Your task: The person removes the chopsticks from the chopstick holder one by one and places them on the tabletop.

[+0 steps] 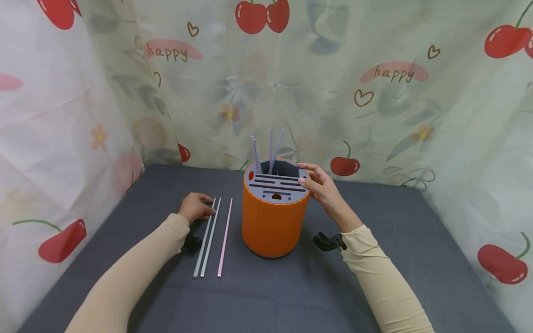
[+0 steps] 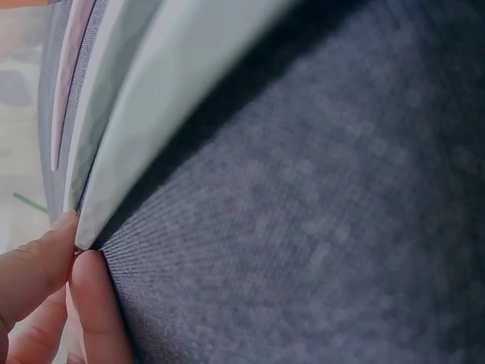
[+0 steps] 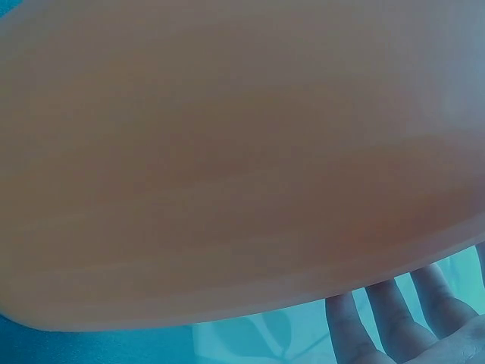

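An orange utensil holder (image 1: 272, 226) with a grey slotted top stands upright on the dark table. Several thin chopsticks (image 1: 271, 148) lean in its back opening. My right hand (image 1: 326, 192) grips the holder's right upper side, thumb on the top's edge; in the right wrist view its fingers (image 3: 394, 318) touch the orange wall. Left of the holder lie two pale chopsticks (image 1: 211, 245) and a pink chopstick (image 1: 225, 240), roughly parallel. My left hand (image 1: 195, 207) pinches the far end of the leftmost pale chopstick (image 2: 144, 129), thumb and fingertips meeting there in the left wrist view.
A dark grey cloth (image 1: 266, 300) covers the table. Patterned curtains (image 1: 275, 92) with cherries rise behind and on both sides. A black strap device (image 1: 329, 241) sits at my right wrist, another dark one (image 1: 192, 243) at my left.
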`<state>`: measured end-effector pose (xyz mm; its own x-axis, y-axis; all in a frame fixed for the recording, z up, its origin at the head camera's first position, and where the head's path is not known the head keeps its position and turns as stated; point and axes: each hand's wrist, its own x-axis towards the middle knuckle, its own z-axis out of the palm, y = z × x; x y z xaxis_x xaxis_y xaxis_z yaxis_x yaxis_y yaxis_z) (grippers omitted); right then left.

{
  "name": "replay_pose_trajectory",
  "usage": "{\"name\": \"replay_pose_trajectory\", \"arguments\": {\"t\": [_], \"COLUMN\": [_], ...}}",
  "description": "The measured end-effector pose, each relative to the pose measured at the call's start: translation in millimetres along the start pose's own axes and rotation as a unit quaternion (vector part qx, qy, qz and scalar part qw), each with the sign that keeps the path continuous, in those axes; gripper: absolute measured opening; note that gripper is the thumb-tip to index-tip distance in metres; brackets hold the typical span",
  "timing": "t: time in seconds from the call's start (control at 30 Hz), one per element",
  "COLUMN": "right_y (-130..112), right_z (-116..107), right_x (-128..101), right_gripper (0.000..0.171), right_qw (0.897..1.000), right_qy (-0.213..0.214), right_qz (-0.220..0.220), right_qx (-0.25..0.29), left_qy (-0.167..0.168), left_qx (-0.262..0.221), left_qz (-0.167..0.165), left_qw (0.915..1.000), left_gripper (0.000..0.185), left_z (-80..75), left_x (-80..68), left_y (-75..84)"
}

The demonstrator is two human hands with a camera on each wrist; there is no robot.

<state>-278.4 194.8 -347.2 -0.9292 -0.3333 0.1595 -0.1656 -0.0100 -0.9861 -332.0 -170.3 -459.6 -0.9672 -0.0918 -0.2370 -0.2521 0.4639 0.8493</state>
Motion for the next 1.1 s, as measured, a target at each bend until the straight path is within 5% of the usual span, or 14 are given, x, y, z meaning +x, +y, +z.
{"name": "replay_pose_trajectory", "arguments": {"t": [0.83, 0.97, 1.1], "right_y": [-0.7, -1.5, -1.2], "right_z": [0.2, 0.9, 1.0], "right_x": [0.9, 0.7, 0.2], "right_gripper": [0.039, 0.039, 0.041], "right_qw": [1.000, 1.000, 1.000], "right_qy": [-0.003, -0.003, -0.003], "right_qz": [-0.002, -0.001, 0.000], "right_qx": [0.002, 0.002, 0.000], "left_qy": [-0.021, -0.024, -0.023], "left_qx": [-0.027, -0.051, -0.105], "left_qz": [-0.002, 0.006, 0.034], "left_qw": [0.9994, 0.9984, 0.9936], "left_gripper": [0.043, 0.044, 0.045], "left_z": [-8.2, -13.5, -22.8], "left_x": [-5.9, -8.1, -14.1], "left_y": [4.5, 14.8, 44.6]}}
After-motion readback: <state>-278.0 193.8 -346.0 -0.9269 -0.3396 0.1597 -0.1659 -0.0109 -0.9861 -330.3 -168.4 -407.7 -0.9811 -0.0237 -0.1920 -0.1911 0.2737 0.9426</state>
